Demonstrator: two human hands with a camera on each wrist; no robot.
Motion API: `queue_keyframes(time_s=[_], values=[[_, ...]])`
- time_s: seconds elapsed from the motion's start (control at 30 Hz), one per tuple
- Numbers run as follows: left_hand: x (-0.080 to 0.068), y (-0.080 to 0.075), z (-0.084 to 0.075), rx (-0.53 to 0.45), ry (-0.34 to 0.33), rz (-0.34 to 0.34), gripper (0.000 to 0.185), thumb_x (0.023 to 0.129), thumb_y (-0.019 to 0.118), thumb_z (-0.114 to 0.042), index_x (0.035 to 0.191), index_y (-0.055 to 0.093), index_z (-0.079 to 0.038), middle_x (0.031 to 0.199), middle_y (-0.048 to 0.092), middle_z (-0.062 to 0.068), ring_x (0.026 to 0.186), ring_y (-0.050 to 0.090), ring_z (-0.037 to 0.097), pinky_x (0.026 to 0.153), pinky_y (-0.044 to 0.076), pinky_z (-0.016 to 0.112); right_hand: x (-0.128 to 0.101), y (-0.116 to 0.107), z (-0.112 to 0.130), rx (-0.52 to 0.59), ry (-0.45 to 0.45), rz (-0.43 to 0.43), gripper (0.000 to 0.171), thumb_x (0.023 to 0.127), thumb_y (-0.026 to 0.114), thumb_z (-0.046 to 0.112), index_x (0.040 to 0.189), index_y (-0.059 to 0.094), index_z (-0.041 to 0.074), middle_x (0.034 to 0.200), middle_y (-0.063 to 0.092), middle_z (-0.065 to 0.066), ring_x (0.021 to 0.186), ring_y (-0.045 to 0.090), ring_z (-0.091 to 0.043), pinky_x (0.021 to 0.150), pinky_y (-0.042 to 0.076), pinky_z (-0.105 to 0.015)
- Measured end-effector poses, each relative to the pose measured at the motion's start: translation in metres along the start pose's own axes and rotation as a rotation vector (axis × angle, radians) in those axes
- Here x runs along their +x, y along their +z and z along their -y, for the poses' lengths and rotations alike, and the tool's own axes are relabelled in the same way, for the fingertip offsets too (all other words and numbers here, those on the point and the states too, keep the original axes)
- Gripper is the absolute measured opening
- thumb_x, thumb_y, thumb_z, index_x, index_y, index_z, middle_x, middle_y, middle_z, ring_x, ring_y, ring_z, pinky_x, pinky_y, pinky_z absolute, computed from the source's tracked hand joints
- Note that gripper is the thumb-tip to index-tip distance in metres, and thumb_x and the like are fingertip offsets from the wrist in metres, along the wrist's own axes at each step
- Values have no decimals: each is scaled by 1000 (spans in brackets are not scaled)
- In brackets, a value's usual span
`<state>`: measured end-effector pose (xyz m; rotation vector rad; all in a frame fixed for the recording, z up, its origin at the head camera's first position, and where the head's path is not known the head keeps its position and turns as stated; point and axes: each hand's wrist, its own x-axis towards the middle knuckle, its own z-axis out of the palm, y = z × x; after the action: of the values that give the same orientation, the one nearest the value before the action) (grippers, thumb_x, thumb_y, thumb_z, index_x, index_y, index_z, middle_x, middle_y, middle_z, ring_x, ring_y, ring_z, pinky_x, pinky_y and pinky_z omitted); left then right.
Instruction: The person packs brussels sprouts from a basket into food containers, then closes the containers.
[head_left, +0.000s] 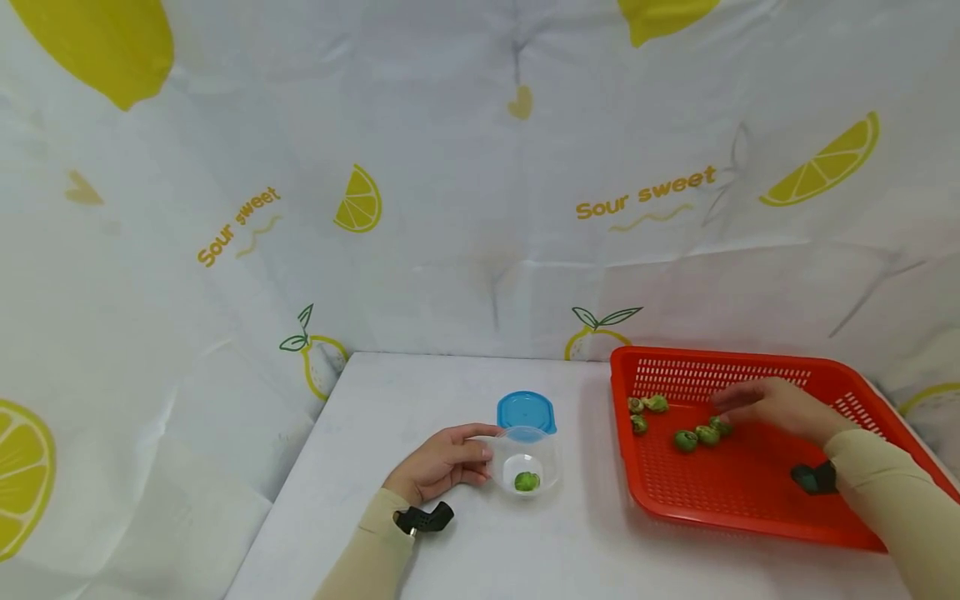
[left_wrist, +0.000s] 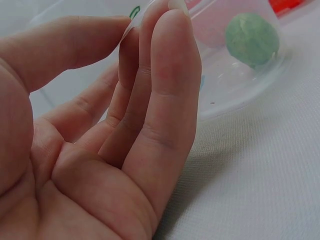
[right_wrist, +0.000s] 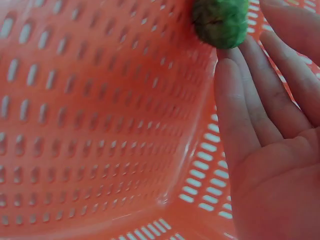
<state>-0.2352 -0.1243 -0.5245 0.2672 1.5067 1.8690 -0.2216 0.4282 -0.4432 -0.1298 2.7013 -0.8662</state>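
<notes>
Six sprouts [head_left: 707,435] lie in the red basket [head_left: 750,492], lower right; the right hand [head_left: 776,408], fingers extended and unclosed, could knock one rolling; the left hand [head_left: 446,458] pinches the cup [head_left: 551,458], lower centre, where a careless tug could spill its sprout [head_left: 527,481]

Head cam: looking forward and down over the desk [head_left: 450,383], sitting farthest back, covering left hand [head_left: 442,467], right hand [head_left: 780,406], red basket [head_left: 720,483] and printed backdrop [head_left: 450,275]. Left wrist cam: riding very close, facing past the palm toward the clear cup [head_left: 547,462] and the sprout [left_wrist: 252,40] inside, just catching some basket at top right. Right wrist cam: also riding close, facing across the basket's slotted plastic, palm filling lower right. Head and left wrist are sharing the cup; head and right wrist, the basket interior.
</notes>
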Motion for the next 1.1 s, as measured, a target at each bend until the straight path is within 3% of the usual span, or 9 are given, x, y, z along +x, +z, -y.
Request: queue_keyframes(time_s=[0.2,0.47,1.1], values=[[1,-2,1,4,0,5,52,103,71,-10,153,59,-8,101,72,5,82,73,11,81,65,25,0,1,-7,25,22,24,50,99,80,29,136,71,-3,127,77,-19,114,69,-29,96,61,-53],[1,-2,1,-2,3,11,51,104,70,-9,153,58,-8,98,72,3,82,74,11,82,66,25,-1,1,-6,5,11,32,47,98,80,29,133,73,-2,127,77,-18,114,69,-30,88,57,-35],[2,-2,1,0,-2,19,51,104,71,-12,154,58,-8,105,72,6,81,72,10,80,65,24,0,3,-6,-2,6,48,43,98,80,22,133,74,-2,125,77,-16,113,67,-29,87,56,-34]])
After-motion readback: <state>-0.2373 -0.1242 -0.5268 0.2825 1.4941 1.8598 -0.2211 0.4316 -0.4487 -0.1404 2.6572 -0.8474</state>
